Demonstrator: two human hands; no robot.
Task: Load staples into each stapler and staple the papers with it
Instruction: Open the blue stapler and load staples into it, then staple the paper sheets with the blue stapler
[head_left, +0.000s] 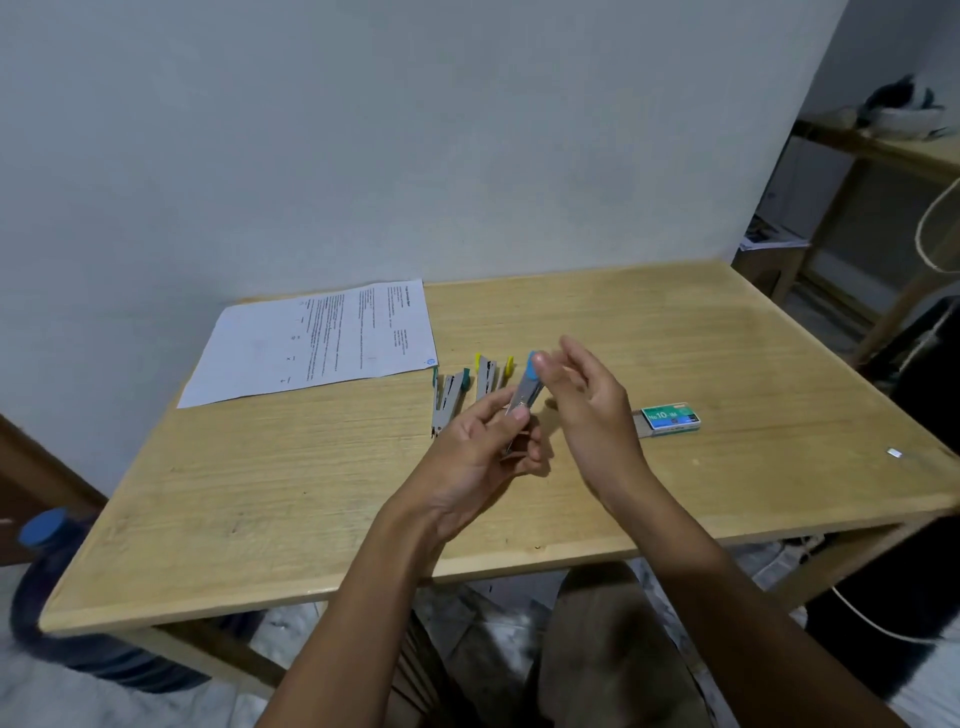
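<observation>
Grips the blue stapler (523, 391) in the left hand (480, 452), thumb and fingers curled round its lower metal half, and holds it lifted above the middle of the table (260, 493), tilted with the blue end up and away. Holds the right hand (589, 405) just beside it, released and clasping nothing, fingers loosely spread and one fingertip at the blue end; touching it or just short of it, hard to tell through the blur. Shows two more staplers lying on the wood just beyond the left hand: the green stapler (450, 397) on the left, hinged wide open, and the yellow stapler (490, 371) just beside it on the right, also opened out. Finds the papers (317, 343) flat at the far left of the tabletop, against the wall, with the near right corner close to the green stapler. Finds the staple box (670, 418) lying flat to the right of the right hand, green and blue label up, its tray slid a little way out on the left. Spots a small loose strip of staples (894, 453) well apart, near the right edge. Takes in, off the table, a dark water jug (52, 613) with a blue cap on the floor at lower left, and a wooden shelf (883, 150) at far right.
</observation>
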